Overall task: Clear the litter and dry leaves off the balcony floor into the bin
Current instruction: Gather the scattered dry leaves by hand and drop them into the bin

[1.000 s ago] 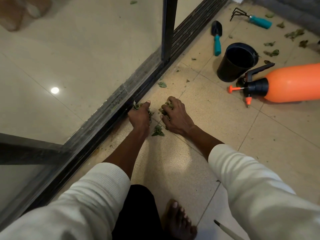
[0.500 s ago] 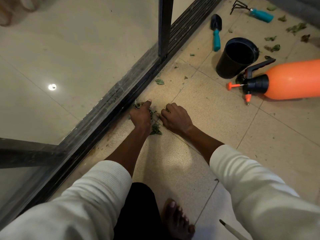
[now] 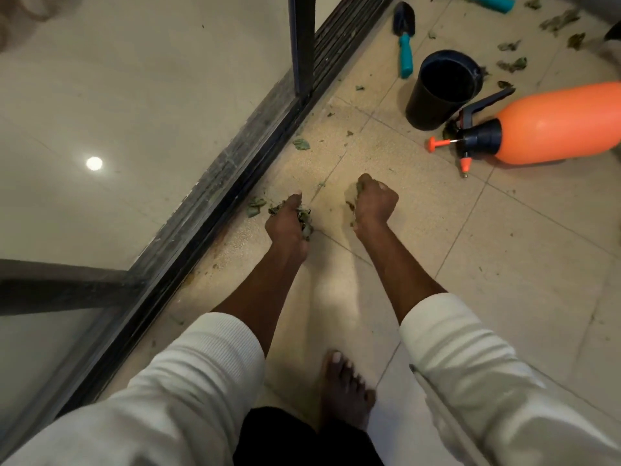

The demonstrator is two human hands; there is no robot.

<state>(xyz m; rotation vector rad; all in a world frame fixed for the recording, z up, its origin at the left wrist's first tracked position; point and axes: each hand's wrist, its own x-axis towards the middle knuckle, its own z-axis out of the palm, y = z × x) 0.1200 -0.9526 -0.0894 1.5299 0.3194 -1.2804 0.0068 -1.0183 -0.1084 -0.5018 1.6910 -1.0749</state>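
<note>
My left hand (image 3: 287,224) grips a bunch of dry green leaves (image 3: 305,219) just above the tiled balcony floor, next to the door track. My right hand (image 3: 373,202) is curled into a fist round another clump of leaves (image 3: 357,193), a little to the right and apart from the left. A couple of loose leaves (image 3: 254,206) lie by the track left of my left hand, and one leaf (image 3: 301,144) lies further ahead. The black bin (image 3: 443,90) stands upright ahead to the right, its mouth open. More leaves (image 3: 513,63) are scattered beyond it.
An orange spray bottle (image 3: 554,124) lies on its side right of the bin. A teal-handled trowel (image 3: 405,38) lies beyond the bin. The black sliding-door track (image 3: 215,210) and upright frame (image 3: 302,45) run along the left. My bare foot (image 3: 346,388) stands below my hands.
Both hands have closed on the leaf pile, lifted off the floor and moved apart. The pile between them is gone from the tile. The camera has moved closer.
</note>
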